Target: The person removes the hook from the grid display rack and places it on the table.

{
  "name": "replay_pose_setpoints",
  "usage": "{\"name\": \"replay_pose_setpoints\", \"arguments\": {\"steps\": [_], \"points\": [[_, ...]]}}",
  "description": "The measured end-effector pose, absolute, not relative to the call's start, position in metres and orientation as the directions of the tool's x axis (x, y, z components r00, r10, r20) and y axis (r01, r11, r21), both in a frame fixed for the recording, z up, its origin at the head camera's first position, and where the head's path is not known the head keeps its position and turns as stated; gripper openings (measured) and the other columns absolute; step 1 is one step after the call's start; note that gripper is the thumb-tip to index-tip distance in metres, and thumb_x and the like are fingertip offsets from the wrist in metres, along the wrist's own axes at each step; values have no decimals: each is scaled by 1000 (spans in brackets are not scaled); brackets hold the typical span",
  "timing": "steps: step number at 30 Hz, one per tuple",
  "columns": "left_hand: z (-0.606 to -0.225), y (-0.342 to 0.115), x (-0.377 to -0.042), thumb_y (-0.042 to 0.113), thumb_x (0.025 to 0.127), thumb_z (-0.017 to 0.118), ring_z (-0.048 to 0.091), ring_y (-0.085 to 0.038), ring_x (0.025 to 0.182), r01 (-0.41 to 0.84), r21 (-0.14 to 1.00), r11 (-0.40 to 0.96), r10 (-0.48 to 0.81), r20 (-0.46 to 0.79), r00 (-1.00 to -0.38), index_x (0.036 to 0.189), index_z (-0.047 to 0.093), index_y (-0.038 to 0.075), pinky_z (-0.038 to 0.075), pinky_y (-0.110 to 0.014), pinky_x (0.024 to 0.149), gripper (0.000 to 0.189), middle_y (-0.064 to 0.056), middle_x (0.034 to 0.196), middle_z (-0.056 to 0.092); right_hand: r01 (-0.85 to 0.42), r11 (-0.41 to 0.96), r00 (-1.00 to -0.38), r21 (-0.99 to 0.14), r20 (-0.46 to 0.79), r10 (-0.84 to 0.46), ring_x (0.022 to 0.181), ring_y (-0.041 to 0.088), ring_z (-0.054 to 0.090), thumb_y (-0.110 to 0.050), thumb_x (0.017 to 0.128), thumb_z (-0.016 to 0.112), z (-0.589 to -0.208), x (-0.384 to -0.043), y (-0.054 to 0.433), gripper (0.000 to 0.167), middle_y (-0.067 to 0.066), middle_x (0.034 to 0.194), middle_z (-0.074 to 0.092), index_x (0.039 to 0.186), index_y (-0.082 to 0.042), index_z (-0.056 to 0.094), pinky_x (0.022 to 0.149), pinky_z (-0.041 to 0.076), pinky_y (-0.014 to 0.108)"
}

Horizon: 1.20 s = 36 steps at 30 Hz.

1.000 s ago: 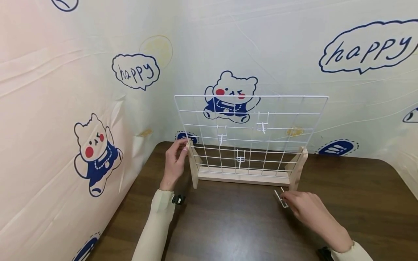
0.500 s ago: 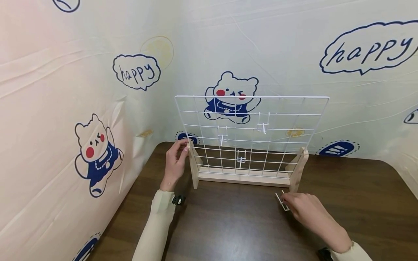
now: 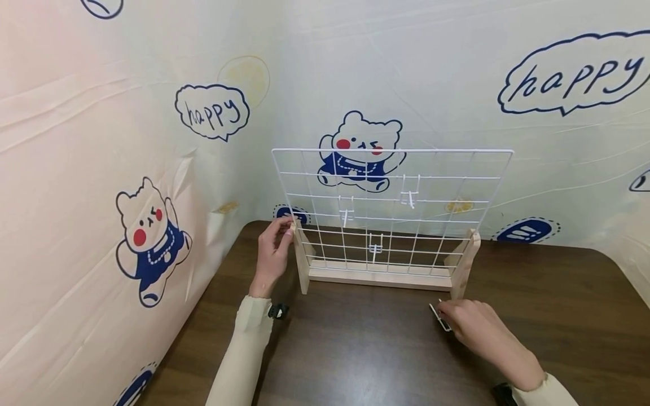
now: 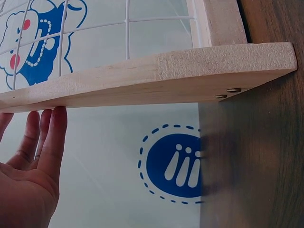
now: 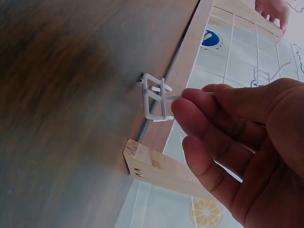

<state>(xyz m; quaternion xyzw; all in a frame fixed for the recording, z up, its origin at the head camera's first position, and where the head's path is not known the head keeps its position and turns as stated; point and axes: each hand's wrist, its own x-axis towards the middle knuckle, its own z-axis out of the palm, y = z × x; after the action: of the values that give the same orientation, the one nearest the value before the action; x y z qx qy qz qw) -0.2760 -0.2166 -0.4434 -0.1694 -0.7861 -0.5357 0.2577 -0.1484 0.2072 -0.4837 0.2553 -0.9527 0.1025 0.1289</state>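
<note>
My right hand (image 3: 477, 327) pinches a white wire hook (image 5: 147, 107) by its stem between thumb and fingers, low over the table in front of the rack's right end. The hook's squared frame points away from the fingertips. My left hand (image 3: 272, 256) touches the outer face of the left wooden upright (image 3: 302, 262) near its top, its fingers extended in the left wrist view. Between the uprights a white wire grid (image 3: 391, 150) leans back in the wooden stand. Three similar hooks hang on it: an upper right hook (image 3: 408, 198), a left hook (image 3: 346, 215) and a lower middle hook (image 3: 375, 248).
The rack's wooden crossbar (image 3: 381, 278) sits low over the dark wood table (image 3: 355, 349). The right upright (image 3: 464, 265) stands just beyond my right hand. A printed cloth (image 3: 447, 73) with bears and lettering rises behind and along the left side.
The hook in my right hand has tipped and dropped slightly toward me. My left hand and the rack have stayed in place.
</note>
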Motion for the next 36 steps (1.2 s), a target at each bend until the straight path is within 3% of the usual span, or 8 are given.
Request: {"name": "replay_pose_setpoints", "arguments": {"steps": [11, 19, 29, 36], "points": [[-451, -220, -280, 2, 103, 56, 62, -10, 95, 560, 739, 374, 2, 603, -798, 126, 70, 1, 56, -15, 73, 27, -19, 114, 72, -533, 839, -821, -115, 310, -479, 50, 9, 51, -14, 87, 80, -486, -151, 199, 27, -15, 63, 58, 71, -24, 61, 47, 40, 33], [-450, -222, -279, 6, 104, 55, 63, -11, 96, 554, 741, 378, 9, 596, -803, 127, 68, -1, 57, -17, 74, 27, -15, 115, 73, -562, 819, -805, -115, 306, -509, 55, 5, 54, -16, 88, 80, -489, -150, 195, 21, -17, 69, 63, 75, -25, 66, 48, 41, 32], [-449, -218, -277, -3, 102, 54, 61, -8, 95, 547, 741, 391, -10, 597, -802, 125, 68, -5, 56, -15, 72, 27, -25, 114, 70, -620, 769, -780, -155, 233, -581, 62, -1, 57, -17, 83, 84, -496, -147, 191, 15, -19, 70, 64, 77, -25, 72, 50, 44, 28], [-426, -210, -261, -4, 101, 54, 62, -10, 93, 547, 741, 390, 2, 594, -805, 123, 67, -11, 63, -41, 73, 26, -27, 112, 71, -629, 766, -771, -135, 235, -592, 59, 2, 56, -17, 81, 85, -497, -147, 189, 21, -17, 65, 60, 73, -26, 68, 48, 40, 28]]}}
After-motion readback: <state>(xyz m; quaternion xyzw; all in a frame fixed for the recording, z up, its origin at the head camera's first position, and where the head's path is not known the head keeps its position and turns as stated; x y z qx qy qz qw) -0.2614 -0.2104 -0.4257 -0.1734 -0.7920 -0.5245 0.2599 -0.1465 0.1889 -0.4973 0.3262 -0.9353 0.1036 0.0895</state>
